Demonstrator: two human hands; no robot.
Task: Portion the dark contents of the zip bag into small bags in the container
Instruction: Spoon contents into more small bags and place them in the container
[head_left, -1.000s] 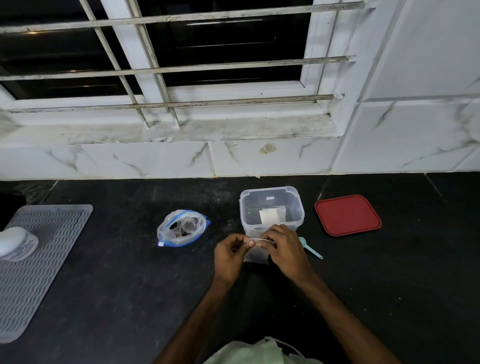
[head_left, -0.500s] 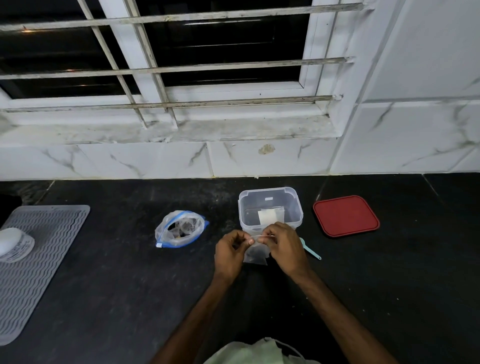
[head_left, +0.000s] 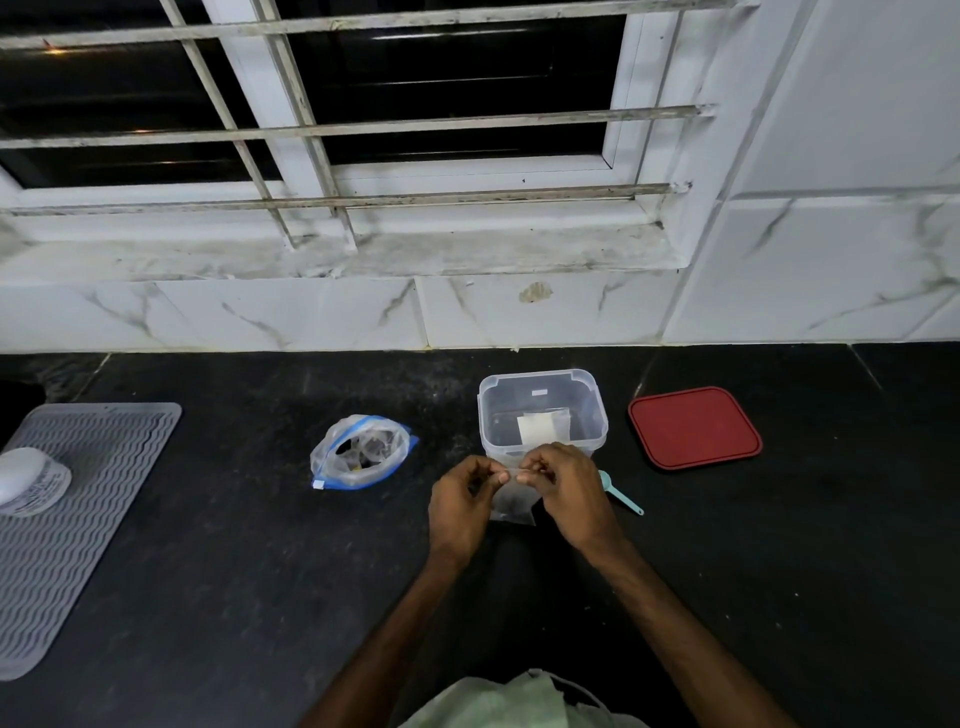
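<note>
The left hand (head_left: 460, 499) and the right hand (head_left: 569, 488) pinch the top edge of a small bag (head_left: 511, 501) with curled fingers, just before the clear container (head_left: 543, 410). The zip bag (head_left: 361, 452) with dark contents lies open on the black counter (head_left: 208, 571), to the left of the container.

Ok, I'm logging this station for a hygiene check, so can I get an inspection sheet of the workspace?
Surface: black stone counter, pale specks toward the back.
Job's things: open zip bag with dark contents, left of the clear container; white packet inside it; small bag held in front; teal scoop lying to its right.
Clutter: red lid right of the container; grey ribbed mat with a white object, far left.
Hands: left hand and right hand both pinch the small bag's top edge.
Cables: nothing seen.
Surroundings: marble-look tiles, barred window, dark outside.
</note>
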